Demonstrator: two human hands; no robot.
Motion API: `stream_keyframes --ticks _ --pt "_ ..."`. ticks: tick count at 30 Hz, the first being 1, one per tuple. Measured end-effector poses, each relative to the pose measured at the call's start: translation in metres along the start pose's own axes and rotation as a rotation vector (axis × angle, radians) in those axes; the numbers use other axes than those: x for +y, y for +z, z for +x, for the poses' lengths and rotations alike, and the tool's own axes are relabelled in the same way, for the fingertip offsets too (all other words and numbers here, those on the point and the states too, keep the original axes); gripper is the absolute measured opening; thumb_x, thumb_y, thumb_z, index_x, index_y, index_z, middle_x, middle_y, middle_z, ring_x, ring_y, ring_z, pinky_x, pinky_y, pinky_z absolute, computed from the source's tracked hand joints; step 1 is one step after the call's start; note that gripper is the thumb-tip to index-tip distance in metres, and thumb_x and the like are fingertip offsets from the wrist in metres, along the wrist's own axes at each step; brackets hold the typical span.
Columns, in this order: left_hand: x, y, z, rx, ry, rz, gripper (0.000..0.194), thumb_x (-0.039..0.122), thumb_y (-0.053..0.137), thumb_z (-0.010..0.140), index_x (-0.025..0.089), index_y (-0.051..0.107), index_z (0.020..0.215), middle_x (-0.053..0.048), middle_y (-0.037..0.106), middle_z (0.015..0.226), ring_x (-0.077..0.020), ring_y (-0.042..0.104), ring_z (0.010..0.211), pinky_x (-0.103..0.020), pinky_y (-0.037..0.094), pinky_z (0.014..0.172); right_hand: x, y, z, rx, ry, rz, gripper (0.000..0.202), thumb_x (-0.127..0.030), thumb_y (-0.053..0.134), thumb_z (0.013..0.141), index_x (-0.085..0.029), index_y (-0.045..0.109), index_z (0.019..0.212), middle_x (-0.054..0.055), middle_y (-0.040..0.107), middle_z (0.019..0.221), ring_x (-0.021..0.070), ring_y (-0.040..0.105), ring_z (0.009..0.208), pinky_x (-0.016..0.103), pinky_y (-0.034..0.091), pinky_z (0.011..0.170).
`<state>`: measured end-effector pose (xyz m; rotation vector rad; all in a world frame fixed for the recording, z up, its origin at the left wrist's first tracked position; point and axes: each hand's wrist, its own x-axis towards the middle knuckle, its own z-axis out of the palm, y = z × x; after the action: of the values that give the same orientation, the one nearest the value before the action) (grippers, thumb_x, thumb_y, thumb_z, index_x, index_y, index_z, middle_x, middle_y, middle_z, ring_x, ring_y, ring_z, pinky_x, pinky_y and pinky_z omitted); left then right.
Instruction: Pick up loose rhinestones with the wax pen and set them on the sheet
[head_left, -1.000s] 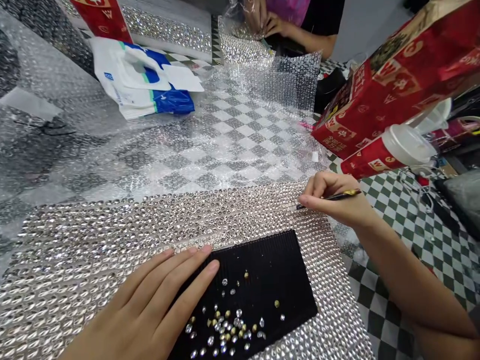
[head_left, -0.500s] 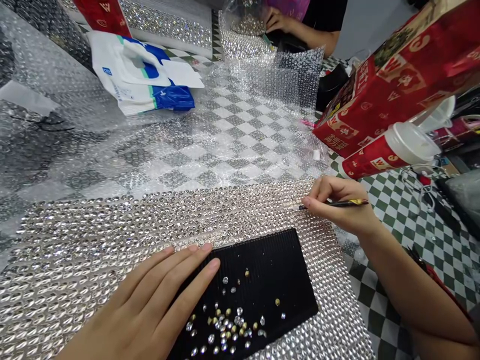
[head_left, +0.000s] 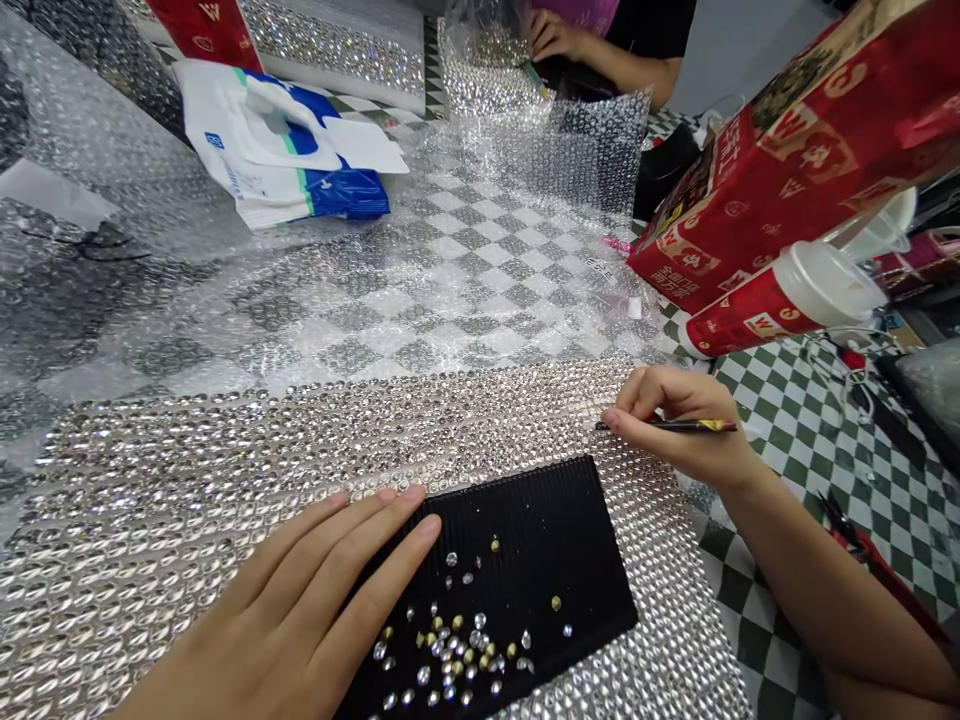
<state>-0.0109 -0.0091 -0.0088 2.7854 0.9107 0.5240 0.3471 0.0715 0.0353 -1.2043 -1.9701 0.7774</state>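
Now pen (head_left: 675,425) pinched in right hand (head_left: 686,425)

We see bright, even light; glare sparkles off the rhinestone sheet (head_left: 225,480) and bubble wrap (head_left: 465,250). Edges bend and stretch; the centre stays sharp.

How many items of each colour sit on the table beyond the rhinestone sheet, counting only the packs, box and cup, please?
Red box: 1
Red cup: 1
Red pack: 1
Blue-and-white pack: 1
Red: 3
Blue-and-white: 1
Total: 4
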Motion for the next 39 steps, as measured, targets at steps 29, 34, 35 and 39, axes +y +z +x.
stream_keyframes --ticks 29,34,35,39 --pt "0.011 -0.013 0.009 -0.057 -0.049 -0.022 0.092 0.054 0.062 0.079 0.006 0.036 0.154 -0.017 0.037 0.159 -0.0340 0.030 0.149 -0.043 0.004 0.132 -0.068 0.038 -0.045 -0.116 0.182 0.362 0.023 -0.014 0.073 0.093 -0.026 0.054 0.084 -0.004 0.068 0.072 0.0104 0.061 0.058 0.024 0.045 0.049" --pt "0.011 -0.012 0.008 -0.051 -0.048 -0.019 0.094 0.056 0.062 0.078 0.006 0.037 0.153 -0.018 0.039 0.159 -0.0340 0.031 0.149 -0.042 0.004 0.132 -0.076 0.062 -0.054 -0.165 0.008 0.312 0.029 -0.002 0.061 0.078 -0.025 0.044 0.081 -0.007 0.052 0.064 0.0088 0.052 0.052 0.024 0.038 0.047" --pt "0.011 -0.012 0.008 -0.053 -0.050 -0.020 0.094 0.056 0.062 0.078 0.006 0.037 0.153 -0.018 0.039 0.159 -0.0340 0.031 0.149 -0.042 0.004 0.132 -0.075 0.062 -0.054 -0.178 -0.023 0.305 0.029 -0.002 0.060 0.077 -0.025 0.043 0.080 -0.007 0.050 0.062 0.0088 0.050 0.051 0.024 0.037 0.046" --pt "0.011 -0.012 0.008 -0.060 -0.061 -0.028 0.093 0.054 0.062 0.078 0.006 0.037 0.154 -0.017 0.038 0.159 -0.0340 0.030 0.149 -0.042 0.005 0.133 -0.073 0.053 -0.050 -0.311 -0.131 0.242 0.033 0.000 0.062 0.081 -0.027 0.044 0.078 -0.007 0.056 0.059 0.0098 0.052 0.047 0.026 0.043 0.047"
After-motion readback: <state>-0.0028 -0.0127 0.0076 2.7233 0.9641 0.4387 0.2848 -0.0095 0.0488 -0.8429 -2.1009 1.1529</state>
